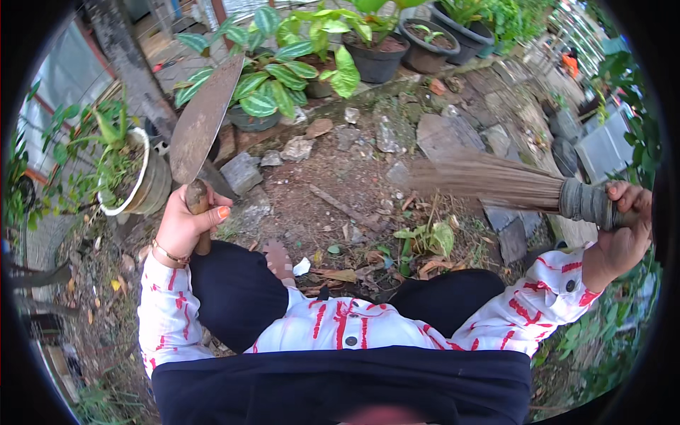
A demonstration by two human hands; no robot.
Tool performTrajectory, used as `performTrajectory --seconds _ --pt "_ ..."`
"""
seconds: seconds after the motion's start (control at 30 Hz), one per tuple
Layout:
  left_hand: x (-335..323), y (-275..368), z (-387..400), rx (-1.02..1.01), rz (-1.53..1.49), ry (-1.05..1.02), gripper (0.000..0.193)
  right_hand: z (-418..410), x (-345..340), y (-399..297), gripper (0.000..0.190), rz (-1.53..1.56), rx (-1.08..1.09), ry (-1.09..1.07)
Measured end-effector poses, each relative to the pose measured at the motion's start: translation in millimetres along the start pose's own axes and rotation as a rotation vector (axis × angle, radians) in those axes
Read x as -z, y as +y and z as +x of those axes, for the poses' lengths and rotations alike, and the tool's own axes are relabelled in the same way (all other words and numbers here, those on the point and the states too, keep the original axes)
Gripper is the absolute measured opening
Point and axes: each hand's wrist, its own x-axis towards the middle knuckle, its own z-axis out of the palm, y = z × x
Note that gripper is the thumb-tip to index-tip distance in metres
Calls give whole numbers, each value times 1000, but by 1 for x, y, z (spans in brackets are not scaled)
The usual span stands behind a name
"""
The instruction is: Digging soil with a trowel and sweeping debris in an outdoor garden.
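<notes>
My left hand (186, 220) is closed around the wooden handle of a machete-like tool (207, 117), whose broad, worn metal blade points up and away from me. Out to the right, my right hand (624, 228) grips the bound end of a stick broom (494, 178). The broom's bristles reach leftward over the ground and look blurred at their tips. Between the hands lies bare soil (297, 199) with a stick (345, 207), dry leaves (340, 274) and a small leafy plant (438, 239).
Potted plants (377, 61) line the far edge behind stones (297, 149) and flat slabs (449, 135). A white pot (141, 175) stands at the left beside a leaning post (130, 69). At the right are a clear plastic box (605, 143) and, farther off, a person in orange (570, 64).
</notes>
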Motion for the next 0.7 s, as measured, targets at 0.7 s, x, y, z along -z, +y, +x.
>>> performTrajectory --seconds 0.7 --pt "-273 -106 205 710 73 -658 43 -55 3 38 37 -660 211 314"
